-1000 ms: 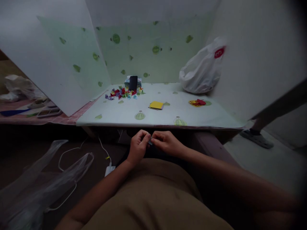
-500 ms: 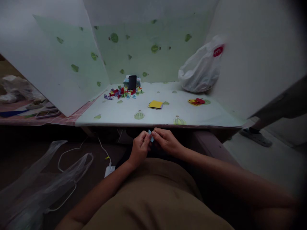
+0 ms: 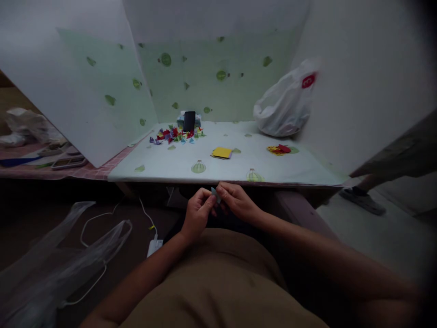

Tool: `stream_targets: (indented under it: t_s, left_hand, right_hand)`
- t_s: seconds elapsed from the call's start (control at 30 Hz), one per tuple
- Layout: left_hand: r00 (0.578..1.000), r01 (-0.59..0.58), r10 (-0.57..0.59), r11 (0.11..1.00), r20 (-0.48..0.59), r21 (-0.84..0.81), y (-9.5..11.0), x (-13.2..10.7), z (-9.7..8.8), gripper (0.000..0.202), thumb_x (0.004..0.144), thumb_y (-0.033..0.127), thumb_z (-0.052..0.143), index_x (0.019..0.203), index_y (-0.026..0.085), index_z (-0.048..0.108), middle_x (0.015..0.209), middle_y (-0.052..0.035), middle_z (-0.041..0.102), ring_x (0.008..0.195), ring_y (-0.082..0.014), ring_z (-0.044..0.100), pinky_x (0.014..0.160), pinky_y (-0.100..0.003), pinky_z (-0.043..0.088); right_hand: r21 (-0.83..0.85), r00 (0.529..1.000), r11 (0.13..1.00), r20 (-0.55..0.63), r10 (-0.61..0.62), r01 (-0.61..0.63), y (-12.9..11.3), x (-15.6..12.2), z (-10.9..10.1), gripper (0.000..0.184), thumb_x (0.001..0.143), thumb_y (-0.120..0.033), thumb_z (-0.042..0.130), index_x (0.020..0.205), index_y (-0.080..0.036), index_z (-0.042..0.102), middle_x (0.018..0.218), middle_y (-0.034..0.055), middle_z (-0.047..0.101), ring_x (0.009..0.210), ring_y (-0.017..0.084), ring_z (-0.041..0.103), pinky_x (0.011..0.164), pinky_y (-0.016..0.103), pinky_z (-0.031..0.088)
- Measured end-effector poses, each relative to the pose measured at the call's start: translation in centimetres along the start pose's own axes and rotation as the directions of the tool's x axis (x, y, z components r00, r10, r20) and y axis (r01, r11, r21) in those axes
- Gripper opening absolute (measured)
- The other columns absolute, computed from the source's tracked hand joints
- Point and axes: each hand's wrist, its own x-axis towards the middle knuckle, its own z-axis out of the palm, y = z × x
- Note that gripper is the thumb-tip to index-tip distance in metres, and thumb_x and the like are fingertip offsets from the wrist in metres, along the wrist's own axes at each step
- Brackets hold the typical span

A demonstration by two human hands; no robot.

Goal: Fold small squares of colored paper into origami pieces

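Two hands share one grip: the left hand (image 3: pixel 198 214) and the right hand (image 3: pixel 237 202) each pinch a small pale-blue paper (image 3: pixel 215 194) between thumb and fingertips. The paper sits between the two pinches, with its upper corner showing above the fingers; its fold state cannot be told. Both hands are held over the lap, just short of the near edge of the table (image 3: pixel 164 161), without touching it. Beyond the grip, near the middle of the table, lies a yellow stack (image 3: pixel 222 152). Farther beyond and to the left of the grip, a pile (image 3: pixel 175 134) of multicoloured folded pieces is spread in front of a dark phone (image 3: pixel 189 121) that stands upright. Beyond and to the right of the grip lies a red-and-yellow cluster (image 3: pixel 280 148), and behind that a white bag (image 3: pixel 285 109) leans in the far corner. Below and to the left of the grip, on the floor, lie a clear bag (image 3: pixel 68 259), a white cable (image 3: pixel 92 223) and a charger (image 3: pixel 153 247). Well to the right of the grip, a shoe (image 3: pixel 363 200) of another person rests on the floor.
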Motion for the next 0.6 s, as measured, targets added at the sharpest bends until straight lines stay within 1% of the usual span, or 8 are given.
stream_targets:
  t_s: [0.07, 0.13, 0.2, 0.23, 0.33, 0.43, 0.5, 0.6]
  left_hand:
    - [1.000, -0.005, 0.005, 1.000, -0.027, -0.003, 0.0, 0.0, -0.1, 0.026, 0.089, 0.038, 0.061, 0.075, 0.017, 0.052, 0.063, 0.0038, 0.055, 0.053, -0.0087, 0.052, 0.055, -0.022, 0.041]
    - [0.999, -0.009, 0.008, 1.000, -0.036, -0.011, 0.1, 0.1, -0.2, 0.024, 0.088, 0.037, 0.062, 0.076, 0.017, 0.053, 0.062, 0.0043, 0.054, 0.055, -0.0089, 0.052, 0.056, -0.022, 0.041]
    - [0.999, -0.022, 0.022, 1.000, -0.044, -0.006, 0.1, 0.2, -0.2, 0.022, 0.087, 0.035, 0.063, 0.077, 0.017, 0.054, 0.062, 0.0046, 0.054, 0.055, -0.0089, 0.051, 0.057, -0.022, 0.041]
    - [0.998, -0.031, 0.031, 1.000, -0.052, 0.001, 0.2, 0.3, -0.3, 0.021, 0.086, 0.035, 0.064, 0.077, 0.017, 0.055, 0.062, 0.0046, 0.054, 0.055, -0.0088, 0.051, 0.058, -0.022, 0.041]
    - [0.994, -0.050, 0.050, 0.999, -0.096, 0.001, 0.5, 0.5, -0.5, 0.019, 0.086, 0.034, 0.064, 0.078, 0.017, 0.059, 0.059, 0.0044, 0.055, 0.054, -0.0092, 0.050, 0.058, -0.023, 0.040]
    - [0.989, -0.056, 0.053, 0.998, -0.136, -0.011, 0.5, 0.6, -0.7, 0.018, 0.085, 0.033, 0.065, 0.079, 0.017, 0.060, 0.059, 0.0037, 0.057, 0.055, -0.0101, 0.052, 0.061, -0.024, 0.042]
    - [0.987, -0.066, 0.065, 0.998, -0.148, -0.005, 0.5, 0.5, -0.8, 0.016, 0.085, 0.032, 0.066, 0.079, 0.017, 0.061, 0.060, 0.0029, 0.059, 0.057, -0.0103, 0.053, 0.062, -0.024, 0.043]
    - [0.980, -0.098, 0.090, 0.995, -0.176, -0.036, 0.4, 0.5, -0.8, 0.014, 0.084, 0.029, 0.068, 0.081, 0.017, 0.062, 0.062, 0.0034, 0.059, 0.057, -0.0095, 0.054, 0.061, -0.023, 0.044]
  right_hand:
    - [-0.004, 1.000, 1.000, 0.005, -0.019, 0.019, -0.2, -0.1, -0.1, 0.030, 0.096, -0.039, 0.045, 0.075, -0.018, 0.048, 0.059, -0.0036, 0.052, 0.047, 0.008, 0.046, 0.048, 0.022, 0.035]
    - [-0.115, 0.997, 0.991, -0.015, -0.076, 0.074, -0.4, -0.1, -0.2, 0.025, 0.096, -0.032, 0.047, 0.075, -0.018, 0.048, 0.060, -0.0034, 0.053, 0.051, 0.009, 0.046, 0.052, 0.022, 0.036]
    - [-0.211, 0.993, 0.972, -0.023, -0.115, 0.107, -0.5, -0.1, -0.3, 0.026, 0.097, -0.028, 0.045, 0.072, -0.018, 0.047, 0.059, -0.0030, 0.053, 0.053, 0.009, 0.046, 0.055, 0.023, 0.036]
    - [-0.225, 0.992, 0.968, -0.026, -0.121, 0.112, -0.6, -0.1, -0.3, 0.029, 0.097, -0.028, 0.044, 0.071, -0.018, 0.047, 0.058, -0.0027, 0.053, 0.053, 0.009, 0.046, 0.057, 0.024, 0.037]
    - [-0.119, 0.994, 0.989, -0.051, -0.097, 0.090, -0.8, -0.1, -0.3, 0.028, 0.099, -0.031, 0.041, 0.075, -0.019, 0.048, 0.061, -0.0021, 0.055, 0.053, 0.010, 0.049, 0.057, 0.025, 0.039]
    - [0.002, 0.991, 0.996, -0.104, -0.085, 0.086, -1.1, -0.2, -0.1, 0.014, 0.096, -0.029, 0.047, 0.086, -0.020, 0.049, 0.066, -0.0032, 0.054, 0.053, 0.010, 0.050, 0.054, 0.025, 0.040]
    - [0.014, 0.988, 0.996, -0.125, -0.087, 0.090, -1.2, -0.4, 0.0, 0.008, 0.094, -0.026, 0.050, 0.088, -0.020, 0.049, 0.067, -0.0035, 0.053, 0.054, 0.010, 0.050, 0.053, 0.024, 0.040]
    - [-0.018, 0.988, 0.995, -0.117, -0.099, 0.098, -1.4, -0.6, 0.3, 0.005, 0.092, -0.022, 0.051, 0.088, -0.020, 0.051, 0.068, -0.0032, 0.053, 0.055, 0.010, 0.050, 0.054, 0.024, 0.040]
